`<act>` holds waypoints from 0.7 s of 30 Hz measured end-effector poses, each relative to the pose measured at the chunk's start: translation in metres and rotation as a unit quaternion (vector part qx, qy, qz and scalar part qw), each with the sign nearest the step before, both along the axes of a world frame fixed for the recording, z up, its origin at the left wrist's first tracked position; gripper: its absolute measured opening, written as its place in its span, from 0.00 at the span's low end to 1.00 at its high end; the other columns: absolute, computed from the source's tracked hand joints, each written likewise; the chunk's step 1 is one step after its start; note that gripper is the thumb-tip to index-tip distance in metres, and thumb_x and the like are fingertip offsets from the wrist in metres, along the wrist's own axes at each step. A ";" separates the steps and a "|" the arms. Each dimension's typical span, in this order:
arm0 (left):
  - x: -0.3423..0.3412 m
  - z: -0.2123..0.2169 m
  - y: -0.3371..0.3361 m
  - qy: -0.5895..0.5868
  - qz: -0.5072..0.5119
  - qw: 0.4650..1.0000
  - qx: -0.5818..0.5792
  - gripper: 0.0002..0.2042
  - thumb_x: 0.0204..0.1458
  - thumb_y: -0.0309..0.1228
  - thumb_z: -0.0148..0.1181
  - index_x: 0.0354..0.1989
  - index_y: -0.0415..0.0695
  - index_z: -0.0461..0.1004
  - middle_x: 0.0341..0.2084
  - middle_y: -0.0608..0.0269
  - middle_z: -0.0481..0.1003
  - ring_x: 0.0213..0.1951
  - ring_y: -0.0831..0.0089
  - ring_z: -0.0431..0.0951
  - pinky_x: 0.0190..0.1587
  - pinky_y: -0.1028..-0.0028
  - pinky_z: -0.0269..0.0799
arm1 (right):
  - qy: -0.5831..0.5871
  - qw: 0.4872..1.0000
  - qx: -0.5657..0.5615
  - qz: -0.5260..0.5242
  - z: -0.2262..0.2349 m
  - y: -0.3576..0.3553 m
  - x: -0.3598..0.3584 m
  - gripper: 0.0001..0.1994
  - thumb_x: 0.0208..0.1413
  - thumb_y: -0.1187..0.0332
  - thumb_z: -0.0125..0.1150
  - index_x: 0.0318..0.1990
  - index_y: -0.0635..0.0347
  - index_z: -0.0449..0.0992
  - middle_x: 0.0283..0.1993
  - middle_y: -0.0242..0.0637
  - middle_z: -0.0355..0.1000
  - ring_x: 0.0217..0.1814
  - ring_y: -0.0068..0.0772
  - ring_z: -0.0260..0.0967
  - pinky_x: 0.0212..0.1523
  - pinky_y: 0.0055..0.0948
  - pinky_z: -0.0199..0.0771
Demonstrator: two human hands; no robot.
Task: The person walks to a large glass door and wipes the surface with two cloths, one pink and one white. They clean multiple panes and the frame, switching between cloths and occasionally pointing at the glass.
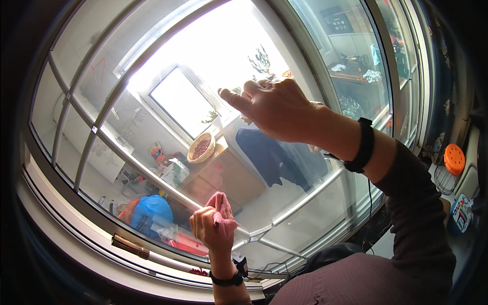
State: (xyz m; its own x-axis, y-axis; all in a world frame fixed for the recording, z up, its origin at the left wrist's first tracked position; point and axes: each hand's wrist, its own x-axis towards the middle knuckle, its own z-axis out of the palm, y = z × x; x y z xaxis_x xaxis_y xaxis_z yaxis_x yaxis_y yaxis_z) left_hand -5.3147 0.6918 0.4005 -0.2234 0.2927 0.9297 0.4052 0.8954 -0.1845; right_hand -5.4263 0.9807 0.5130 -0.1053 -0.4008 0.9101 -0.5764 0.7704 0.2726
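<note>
My left hand (pixel 204 227) is raised low in front of a glass sliding door (pixel 300 218), its fingers closed around a crumpled pink cloth (pixel 221 204). The cloth sticks up above the fist and hangs over its side. Higher up and to the right, my right hand (pixel 274 109) is held at the glass with its fingers curled and one digit pointing left. Whatever its fingers hold, if anything, is hidden behind the hand. Each wrist wears a black band. Thin pale bars (pixel 109 104) cross the door's panes.
Through the glass show a wicker basket (pixel 202 148) of reddish pieces on a cabinet (pixel 229 178), a blue bag (pixel 152 211), dark hanging clothing (pixel 269 157) and a window (pixel 183 99). A white rod with a brown end (pixel 129 245) lies along the lower frame. An orange perforated disc (pixel 454 159) is at right.
</note>
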 end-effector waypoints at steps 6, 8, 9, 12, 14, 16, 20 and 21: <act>0.013 -0.022 0.001 -0.004 0.061 0.998 0.013 0.15 0.46 0.29 0.75 0.29 0.46 0.69 0.28 0.61 0.76 0.33 0.60 0.78 0.39 0.62 0.70 | 0.017 1.000 0.019 0.005 0.011 -0.007 -0.011 0.31 0.59 0.71 0.64 0.71 0.55 0.66 0.36 0.47 0.77 0.29 0.39 0.80 0.21 0.32 0.76; 0.015 -0.028 0.010 -0.003 0.063 0.998 0.026 0.15 0.46 0.29 0.76 0.28 0.45 0.70 0.27 0.63 0.76 0.33 0.62 0.79 0.39 0.62 0.71 | -0.006 0.999 0.037 -0.001 0.015 -0.006 -0.011 0.30 0.59 0.72 0.62 0.70 0.56 0.66 0.35 0.48 0.77 0.26 0.38 0.79 0.19 0.31 0.74; 0.017 -0.031 0.016 -0.005 0.065 0.997 0.030 0.15 0.45 0.29 0.77 0.28 0.45 0.70 0.27 0.62 0.76 0.32 0.61 0.79 0.39 0.63 0.71 | -0.030 0.998 0.048 0.007 0.017 -0.005 -0.010 0.33 0.56 0.72 0.65 0.72 0.56 0.64 0.42 0.50 0.77 0.32 0.39 0.81 0.24 0.33 0.77; 0.027 -0.036 0.035 -0.023 0.083 0.996 0.029 0.16 0.43 0.20 0.78 0.30 0.42 0.70 0.29 0.57 0.79 0.34 0.61 0.82 0.41 0.64 0.78 | -0.073 0.993 0.095 -0.023 0.023 -0.004 -0.009 0.42 0.51 0.70 0.70 0.75 0.57 0.59 0.57 0.56 0.77 0.43 0.41 0.84 0.31 0.34 0.82; 0.032 -0.039 0.046 -0.014 0.098 0.995 0.021 0.16 0.44 0.22 0.78 0.30 0.43 0.70 0.28 0.57 0.78 0.32 0.60 0.81 0.39 0.64 0.75 | -0.084 0.991 0.105 -0.019 0.027 -0.005 -0.010 0.42 0.50 0.70 0.71 0.75 0.58 0.59 0.57 0.56 0.77 0.42 0.40 0.84 0.31 0.33 0.81; 0.039 -0.042 0.052 -0.024 0.104 0.994 0.028 0.16 0.44 0.25 0.78 0.30 0.43 0.70 0.27 0.58 0.78 0.31 0.59 0.79 0.39 0.63 0.74 | -0.053 0.994 0.094 0.005 0.028 -0.006 -0.013 0.40 0.51 0.71 0.69 0.74 0.59 0.61 0.51 0.54 0.78 0.37 0.38 0.83 0.26 0.32 0.78; 0.048 -0.051 0.057 -0.022 0.147 0.988 0.041 0.15 0.45 0.25 0.77 0.30 0.43 0.70 0.26 0.59 0.74 0.29 0.58 0.77 0.38 0.61 0.73 | 0.009 0.996 0.073 0.045 0.026 -0.002 -0.019 0.35 0.54 0.72 0.65 0.72 0.61 0.63 0.36 0.51 0.81 0.28 0.35 0.82 0.18 0.33 0.73; 0.050 -0.054 0.057 -0.017 0.149 0.988 0.040 0.15 0.45 0.25 0.77 0.30 0.43 0.70 0.26 0.59 0.74 0.30 0.58 0.77 0.38 0.60 0.73 | -0.027 0.994 0.104 0.023 0.026 -0.001 -0.019 0.35 0.54 0.73 0.65 0.72 0.61 0.63 0.36 0.51 0.81 0.28 0.35 0.82 0.18 0.33 0.73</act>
State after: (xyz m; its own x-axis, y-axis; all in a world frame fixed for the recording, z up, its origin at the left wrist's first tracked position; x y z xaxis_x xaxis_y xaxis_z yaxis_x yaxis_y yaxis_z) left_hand -5.2648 0.7485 0.3469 -0.3207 0.1347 0.9376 0.1256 0.9871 -0.0988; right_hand -5.4457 0.9794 0.5386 -0.1289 -0.5849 0.8008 -0.6277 0.6733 0.3907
